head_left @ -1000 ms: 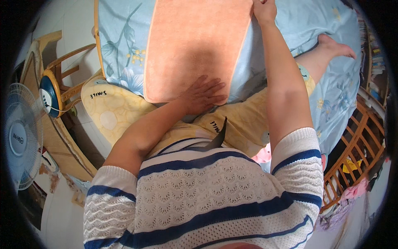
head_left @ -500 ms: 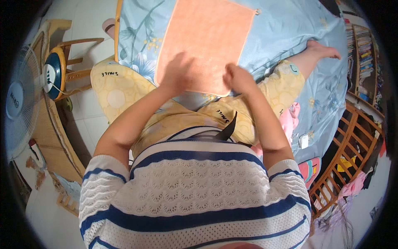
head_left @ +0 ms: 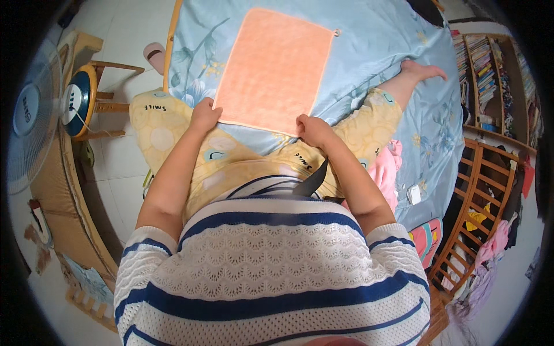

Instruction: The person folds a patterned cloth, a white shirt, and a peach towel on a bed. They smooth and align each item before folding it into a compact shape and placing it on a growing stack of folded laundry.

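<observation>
An orange towel [head_left: 274,72] lies spread flat on the blue flowered bedsheet [head_left: 369,52], with a small hanging loop at its far right corner. My left hand [head_left: 205,115] pinches the towel's near left corner. At the near right corner, the fingers of my right hand [head_left: 313,130] are closed on the edge. Both hands rest just beyond my lap, where yellow patterned trousers [head_left: 161,124] cover my legs.
To the left stand a fan [head_left: 29,118] and a wooden stool [head_left: 109,106]; a pink slipper [head_left: 154,56] is on the tiled floor. On the right are pink cloth [head_left: 385,170], a small white object [head_left: 414,195], a wooden rack [head_left: 482,202] and a bookshelf [head_left: 482,75].
My hands have moved from over the towel to its two near corners and taken hold of them. The left hand went left and the right hand came slightly nearer.
</observation>
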A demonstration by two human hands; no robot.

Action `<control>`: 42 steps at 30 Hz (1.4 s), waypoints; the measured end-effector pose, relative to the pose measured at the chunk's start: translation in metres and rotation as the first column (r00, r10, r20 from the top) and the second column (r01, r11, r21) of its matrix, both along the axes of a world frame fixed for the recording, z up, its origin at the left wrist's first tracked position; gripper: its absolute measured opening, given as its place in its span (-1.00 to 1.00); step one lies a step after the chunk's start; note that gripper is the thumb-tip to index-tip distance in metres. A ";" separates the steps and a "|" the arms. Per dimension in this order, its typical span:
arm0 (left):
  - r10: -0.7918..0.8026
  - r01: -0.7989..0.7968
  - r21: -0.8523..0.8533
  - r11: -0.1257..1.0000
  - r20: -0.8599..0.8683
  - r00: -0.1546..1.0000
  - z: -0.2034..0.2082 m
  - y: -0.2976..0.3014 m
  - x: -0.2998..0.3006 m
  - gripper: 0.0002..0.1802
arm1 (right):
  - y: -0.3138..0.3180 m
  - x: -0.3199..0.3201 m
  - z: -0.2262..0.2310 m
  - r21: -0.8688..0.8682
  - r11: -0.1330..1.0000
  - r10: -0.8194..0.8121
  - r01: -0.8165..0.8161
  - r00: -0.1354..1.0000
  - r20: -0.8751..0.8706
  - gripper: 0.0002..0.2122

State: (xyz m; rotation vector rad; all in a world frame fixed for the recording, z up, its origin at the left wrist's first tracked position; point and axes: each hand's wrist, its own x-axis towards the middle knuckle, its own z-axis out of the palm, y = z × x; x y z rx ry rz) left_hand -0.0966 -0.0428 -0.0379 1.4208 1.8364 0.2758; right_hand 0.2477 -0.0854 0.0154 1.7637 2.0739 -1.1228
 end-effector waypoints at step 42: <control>-0.144 0.271 0.464 0.843 -0.291 0.946 -0.022 0.262 0.096 -0.68 | 0.186 0.055 -0.048 0.436 0.403 -0.777 0.805 0.553 -0.302 -0.64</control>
